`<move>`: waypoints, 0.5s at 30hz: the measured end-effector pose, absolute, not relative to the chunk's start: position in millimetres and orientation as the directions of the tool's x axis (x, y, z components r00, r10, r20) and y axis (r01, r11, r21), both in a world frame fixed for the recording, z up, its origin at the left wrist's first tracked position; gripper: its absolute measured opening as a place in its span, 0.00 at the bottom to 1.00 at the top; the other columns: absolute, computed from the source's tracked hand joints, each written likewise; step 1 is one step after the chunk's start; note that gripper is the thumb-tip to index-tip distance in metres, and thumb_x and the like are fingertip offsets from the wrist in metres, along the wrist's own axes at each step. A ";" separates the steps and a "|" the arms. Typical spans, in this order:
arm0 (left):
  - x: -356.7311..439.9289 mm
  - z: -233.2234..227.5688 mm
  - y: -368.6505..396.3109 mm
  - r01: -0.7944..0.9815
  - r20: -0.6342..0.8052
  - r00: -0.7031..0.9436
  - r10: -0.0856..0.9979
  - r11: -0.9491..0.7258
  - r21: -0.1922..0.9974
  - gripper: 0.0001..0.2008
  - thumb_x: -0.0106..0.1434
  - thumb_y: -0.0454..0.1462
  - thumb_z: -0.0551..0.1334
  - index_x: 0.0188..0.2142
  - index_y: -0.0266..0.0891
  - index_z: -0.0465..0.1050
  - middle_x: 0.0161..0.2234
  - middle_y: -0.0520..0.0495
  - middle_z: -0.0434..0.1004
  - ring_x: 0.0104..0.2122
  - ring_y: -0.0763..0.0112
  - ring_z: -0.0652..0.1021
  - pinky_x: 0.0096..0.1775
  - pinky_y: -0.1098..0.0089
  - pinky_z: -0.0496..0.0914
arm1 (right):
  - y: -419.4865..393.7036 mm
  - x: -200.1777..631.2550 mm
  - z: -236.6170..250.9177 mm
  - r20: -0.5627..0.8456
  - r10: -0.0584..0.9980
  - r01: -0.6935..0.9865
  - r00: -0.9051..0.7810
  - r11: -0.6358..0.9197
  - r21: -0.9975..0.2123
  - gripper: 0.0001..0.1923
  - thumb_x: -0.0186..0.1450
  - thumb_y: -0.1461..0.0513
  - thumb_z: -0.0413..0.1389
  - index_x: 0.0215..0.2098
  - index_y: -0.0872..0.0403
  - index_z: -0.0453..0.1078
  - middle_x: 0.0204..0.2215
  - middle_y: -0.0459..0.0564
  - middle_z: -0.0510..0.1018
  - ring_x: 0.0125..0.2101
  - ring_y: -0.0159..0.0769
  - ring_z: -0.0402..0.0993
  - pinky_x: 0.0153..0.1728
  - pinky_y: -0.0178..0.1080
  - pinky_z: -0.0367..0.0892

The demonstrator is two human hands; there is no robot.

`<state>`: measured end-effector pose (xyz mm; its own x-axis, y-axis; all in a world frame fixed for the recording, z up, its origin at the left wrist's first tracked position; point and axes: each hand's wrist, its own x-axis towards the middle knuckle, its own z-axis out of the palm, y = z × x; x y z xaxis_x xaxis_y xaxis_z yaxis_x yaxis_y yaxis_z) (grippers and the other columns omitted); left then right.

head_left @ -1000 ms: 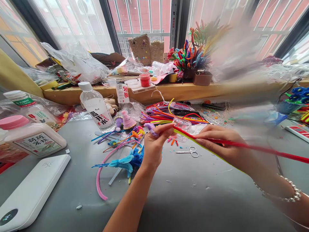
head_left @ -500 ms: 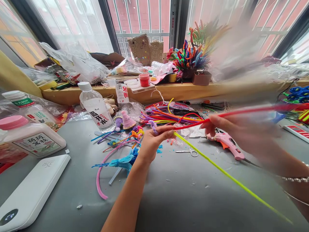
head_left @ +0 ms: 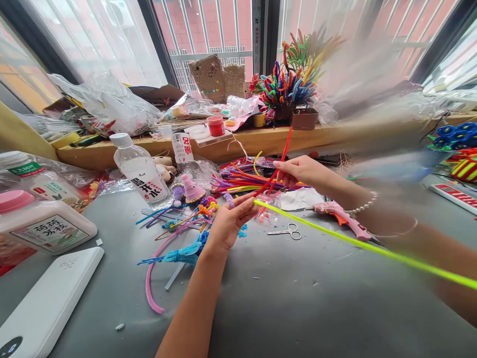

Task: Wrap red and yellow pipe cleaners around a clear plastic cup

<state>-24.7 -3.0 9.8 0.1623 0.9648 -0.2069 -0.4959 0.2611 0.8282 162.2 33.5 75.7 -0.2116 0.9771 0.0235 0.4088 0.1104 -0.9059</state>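
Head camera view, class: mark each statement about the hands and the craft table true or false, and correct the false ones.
1. The left hand pinches the end of a yellow-green pipe cleaner. True.
2. The right hand holds a blue pipe cleaner. False: it holds a red pipe cleaner.
3. The scissors lie on the grey table, in neither hand. True.
4. The pink glue gun is in the right hand. False: it lies on the table.
5. The clear bottle has its white cap off. False: the cap is on.

Scissors [head_left: 288, 231], glue gun [head_left: 345, 217], water bottle [head_left: 139, 169]
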 end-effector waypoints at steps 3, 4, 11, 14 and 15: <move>-24.3 9.6 0.3 -0.562 -0.213 0.046 0.976 0.202 0.802 0.06 0.48 0.28 0.64 0.28 0.34 0.75 0.22 0.50 0.77 0.23 0.77 0.77 0.32 0.77 0.72 | 27.6 182.8 68.8 -0.011 0.979 0.504 -0.202 0.094 -0.858 0.22 0.58 0.48 0.49 0.21 0.57 0.69 0.18 0.46 0.71 0.19 0.26 0.66 0.23 0.32 0.62; -24.7 10.2 1.1 -0.583 -0.208 0.007 0.978 0.173 0.794 0.05 0.48 0.27 0.64 0.28 0.34 0.75 0.22 0.50 0.77 0.23 0.77 0.77 0.32 0.77 0.73 | 22.4 195.0 64.0 -0.004 0.984 0.561 -0.179 0.099 -0.822 0.23 0.58 0.47 0.47 0.22 0.57 0.69 0.19 0.47 0.72 0.21 0.28 0.67 0.24 0.33 0.62; -23.6 13.7 2.6 -0.675 -0.198 -0.166 0.966 0.036 0.737 0.05 0.52 0.26 0.60 0.26 0.34 0.73 0.21 0.51 0.76 0.22 0.78 0.77 0.31 0.78 0.73 | -19.0 291.1 -13.5 -0.035 0.961 0.928 0.275 -0.275 -0.252 0.23 0.51 0.45 0.53 0.30 0.56 0.69 0.26 0.54 0.75 0.27 0.41 0.70 0.26 0.38 0.60; -21.7 14.1 2.3 -0.688 -0.209 -0.207 0.956 0.010 0.725 0.06 0.53 0.25 0.60 0.26 0.33 0.73 0.20 0.51 0.76 0.22 0.78 0.77 0.32 0.77 0.73 | -28.0 302.0 -39.4 0.023 0.950 0.916 0.313 -0.295 -0.273 0.29 0.48 0.44 0.54 0.36 0.60 0.67 0.28 0.58 0.74 0.28 0.43 0.70 0.25 0.39 0.61; -21.3 14.3 2.3 -0.689 -0.212 -0.217 0.953 0.004 0.725 0.06 0.53 0.25 0.60 0.26 0.33 0.73 0.20 0.51 0.76 0.22 0.78 0.77 0.32 0.76 0.73 | -29.5 301.5 -44.1 0.041 0.953 0.913 0.301 -0.276 -0.300 0.30 0.48 0.43 0.54 0.36 0.60 0.67 0.28 0.58 0.74 0.27 0.43 0.70 0.25 0.39 0.61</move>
<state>-21.3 2.3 14.3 -0.2173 0.9528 -0.2122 -0.6891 0.0042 0.7247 301.5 -29.5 -44.1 0.3014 0.9526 0.0412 0.9130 -0.2759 -0.3005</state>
